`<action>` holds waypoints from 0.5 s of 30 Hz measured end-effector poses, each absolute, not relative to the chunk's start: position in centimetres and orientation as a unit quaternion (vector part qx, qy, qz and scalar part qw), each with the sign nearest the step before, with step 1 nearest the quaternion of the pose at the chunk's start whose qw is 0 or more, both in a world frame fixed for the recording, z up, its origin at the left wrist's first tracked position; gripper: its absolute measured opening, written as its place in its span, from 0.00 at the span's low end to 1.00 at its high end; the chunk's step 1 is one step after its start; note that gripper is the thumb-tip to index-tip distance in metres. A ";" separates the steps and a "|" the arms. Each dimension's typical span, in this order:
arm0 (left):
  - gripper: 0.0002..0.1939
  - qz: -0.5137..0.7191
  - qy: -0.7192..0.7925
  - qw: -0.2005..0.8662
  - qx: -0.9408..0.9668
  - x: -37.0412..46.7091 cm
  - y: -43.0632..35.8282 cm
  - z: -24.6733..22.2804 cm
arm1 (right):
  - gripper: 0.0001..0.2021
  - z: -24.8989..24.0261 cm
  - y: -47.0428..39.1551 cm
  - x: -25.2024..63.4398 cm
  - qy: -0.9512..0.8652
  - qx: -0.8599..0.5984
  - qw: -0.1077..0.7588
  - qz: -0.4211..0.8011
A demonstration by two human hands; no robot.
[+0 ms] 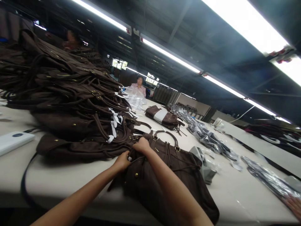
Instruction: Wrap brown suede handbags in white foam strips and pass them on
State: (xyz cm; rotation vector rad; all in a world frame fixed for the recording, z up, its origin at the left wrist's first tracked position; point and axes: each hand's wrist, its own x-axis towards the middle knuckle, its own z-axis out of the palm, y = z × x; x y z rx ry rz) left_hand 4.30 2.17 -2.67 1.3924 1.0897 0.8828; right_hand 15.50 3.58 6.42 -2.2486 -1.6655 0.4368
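Note:
A dark brown handbag [188,175] with two looped handles, thin cords and brass-coloured fittings lies tilted at the table's front edge. My left hand [122,160] is closed on dark strap or edge material at the bag's left side; a small whitish bit shows by the fingertips. Just above it, my right hand [142,145] grips the bag's upper left corner, close to the base of a handle. The undersides of the fingers are hidden, and my right forearm covers part of the bag's front.
At left rises a tall pile of brown handbags [70,91], some handles wrapped in white. A white box-like device [16,139] lies far left. A grey tape dispenser [204,166], another brown bag with a white band [161,115] and plastic-wrapped bags [207,136] lie right. Across sits a person [138,89]; another person's hand [293,204] shows lower right.

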 end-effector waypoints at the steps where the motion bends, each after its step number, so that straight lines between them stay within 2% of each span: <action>1: 0.13 0.375 0.466 0.541 0.592 4.1 2.0 -2.9 | 0.14 5.8 3.3 15.0 -0.578 -0.779 0.167 0.178; 6: 0.12 0.380 0.487 0.514 0.595 3.8 1.3 -3.8 | 0.20 4.9 1.4 16.0 -0.557 -0.730 0.255 0.303; 10: 0.16 0.389 0.523 0.479 0.588 3.2 0.6 -3.2 | 0.25 5.7 -0.9 18.3 -0.536 -0.645 0.358 0.411; 12: 0.18 0.417 0.544 0.436 0.583 2.1 -0.3 -2.3 | 0.21 6.0 -2.0 19.1 -0.575 -0.600 0.394 0.393; 15: 0.16 0.464 0.535 0.385 0.592 0.0 -2.3 -0.1 | 0.18 6.3 -3.2 19.7 -0.689 -0.545 0.391 0.275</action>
